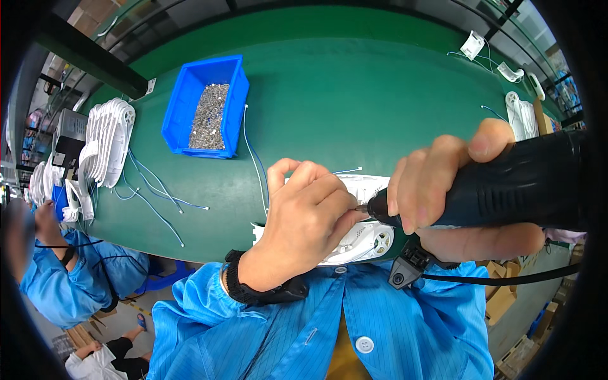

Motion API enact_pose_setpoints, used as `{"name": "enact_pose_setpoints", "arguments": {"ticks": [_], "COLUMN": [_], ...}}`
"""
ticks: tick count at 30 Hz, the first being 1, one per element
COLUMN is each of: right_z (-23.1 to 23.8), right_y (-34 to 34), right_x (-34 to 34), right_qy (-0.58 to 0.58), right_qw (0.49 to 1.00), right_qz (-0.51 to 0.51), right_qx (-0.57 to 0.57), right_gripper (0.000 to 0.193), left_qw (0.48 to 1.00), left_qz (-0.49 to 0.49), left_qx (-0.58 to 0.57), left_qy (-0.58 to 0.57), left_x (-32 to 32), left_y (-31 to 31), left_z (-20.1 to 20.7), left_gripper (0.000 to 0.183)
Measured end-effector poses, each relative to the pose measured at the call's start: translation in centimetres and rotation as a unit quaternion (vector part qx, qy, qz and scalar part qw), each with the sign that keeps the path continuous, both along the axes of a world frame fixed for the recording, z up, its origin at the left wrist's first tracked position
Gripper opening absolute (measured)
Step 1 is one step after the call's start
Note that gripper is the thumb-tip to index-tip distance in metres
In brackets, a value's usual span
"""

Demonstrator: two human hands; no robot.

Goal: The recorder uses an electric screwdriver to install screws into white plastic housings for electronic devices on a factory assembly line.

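Note:
My right hand (pixel 437 177) is wrapped round a black electric screwdriver (pixel 513 183), which lies almost level and points left. Its metal bit reaches the fingertips of my left hand (pixel 310 212). Those fingers are pinched together at the bit's tip, and whatever they hold there is hidden. Beneath both hands, at the table's near edge, lies a white plastic housing (pixel 354 246) with a round spoked end at the right. My left hand covers much of it. A blue and white wire (pixel 256 158) runs along the table beside my left hand.
A blue bin (pixel 168 120) of small metal screws (pixel 211 117) stands on the green table (pixel 316 95). Stacked white housings (pixel 107 142) with loose wires are at the left, more housings (pixel 522 117) at the far right. A co-worker in a blue sleeve (pixel 82 272) sits at left.

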State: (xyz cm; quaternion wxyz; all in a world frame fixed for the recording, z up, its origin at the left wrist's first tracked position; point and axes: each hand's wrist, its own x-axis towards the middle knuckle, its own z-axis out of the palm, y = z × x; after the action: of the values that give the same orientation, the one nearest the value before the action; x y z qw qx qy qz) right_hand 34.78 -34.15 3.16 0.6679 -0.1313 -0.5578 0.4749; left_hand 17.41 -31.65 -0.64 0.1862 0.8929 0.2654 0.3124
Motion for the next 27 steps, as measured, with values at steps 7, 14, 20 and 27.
{"name": "enact_pose_setpoints", "arguments": {"ticks": [7, 14, 20, 27], "right_z": [0.0, -2.3, -2.9, -3.6], "right_y": [-1.7, -1.1, -0.8, -0.8], "right_x": [1.1, 0.7, 0.5, 0.9], "right_qy": [-0.019, 0.001, -0.005, -0.049], "right_qw": [0.994, 0.993, 0.991, 0.994], "right_qz": [-0.107, -0.117, -0.128, -0.090], "right_qx": [0.007, 0.025, 0.024, 0.023], "right_gripper": [0.075, 0.077, 0.077, 0.076], "left_qw": [0.960, 0.894, 0.941, 0.926], "left_qz": [0.244, 0.239, 0.238, 0.221], "left_qx": [0.120, -0.039, 0.036, -0.016], "left_qy": [0.067, 0.377, 0.236, 0.305], "left_x": [-7.0, -9.2, -9.6, -8.7], "left_y": [9.8, 12.7, 12.6, 12.2], "left_z": [2.4, 0.1, -1.2, -0.4], "left_gripper": [0.023, 0.016, 0.018, 0.011]}}
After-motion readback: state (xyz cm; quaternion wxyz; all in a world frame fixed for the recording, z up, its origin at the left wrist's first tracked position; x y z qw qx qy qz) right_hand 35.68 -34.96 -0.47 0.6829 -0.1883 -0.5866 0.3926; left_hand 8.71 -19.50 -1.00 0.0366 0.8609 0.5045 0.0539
